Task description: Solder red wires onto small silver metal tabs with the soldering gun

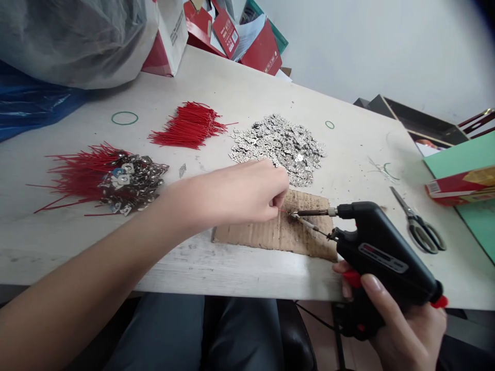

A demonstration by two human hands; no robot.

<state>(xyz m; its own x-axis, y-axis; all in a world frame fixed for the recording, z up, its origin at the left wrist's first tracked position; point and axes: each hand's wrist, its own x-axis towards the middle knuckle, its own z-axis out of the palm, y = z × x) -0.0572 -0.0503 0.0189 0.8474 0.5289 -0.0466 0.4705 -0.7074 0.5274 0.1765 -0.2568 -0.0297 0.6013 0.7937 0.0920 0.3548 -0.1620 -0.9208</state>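
My right hand point(406, 330) grips a black soldering gun point(381, 252) with a red trigger, its tip pointing left over a scorched piece of cardboard point(251, 234). Just above the cardboard, my left hand point(247, 190) is closed in a pinch. A short end of red wire point(283, 210) sticks out from its fingers toward the soldering tip. At the tip sits a small metal piece, too small to make out clearly. Behind my left hand lies a heap of flat metal terminals point(278, 147). To its left are a bundle of loose red wires point(189, 125) and a pile of wires joined to terminals point(124, 180).
Scissors point(419, 226) lie on the white table point(216, 268) right of the soldering gun. A red and yellow box point(464, 184) stands at the right edge. Plastic bags point(77, 41) and red boxes point(263, 49) line the back. Green rubber bands point(124, 118) are scattered about.
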